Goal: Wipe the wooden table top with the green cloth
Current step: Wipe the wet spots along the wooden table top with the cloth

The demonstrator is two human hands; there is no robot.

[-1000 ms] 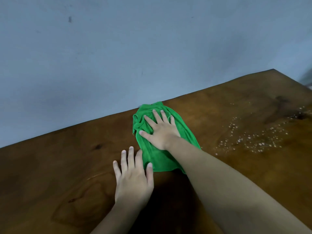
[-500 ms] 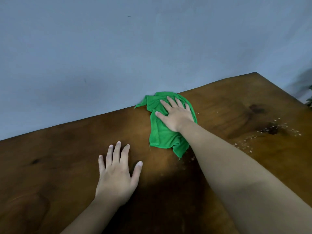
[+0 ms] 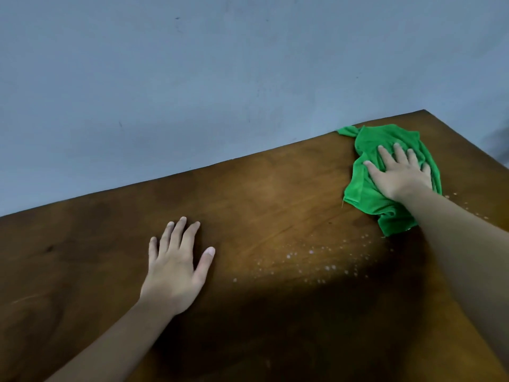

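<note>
The green cloth (image 3: 366, 188) lies bunched near the far right corner of the wooden table top (image 3: 261, 194). My right hand (image 3: 398, 173) presses flat on the cloth with fingers spread, pointing toward the wall. My left hand (image 3: 179, 260) rests palm down on the bare wood at the centre left, fingers apart, holding nothing. A scatter of small white specks (image 3: 316, 257) lies on the wood between my two arms.
A plain blue-grey wall (image 3: 220, 78) rises directly behind the table's far edge. The table's right edge (image 3: 473, 150) runs diagonally just beyond the cloth. More white specks (image 3: 465, 205) show beside my right forearm. A dark shadow covers the near part of the table.
My right hand has slid the cloth to the right along the far edge, toward the corner. The view has shifted, and the left hand stays flat on the wood.
</note>
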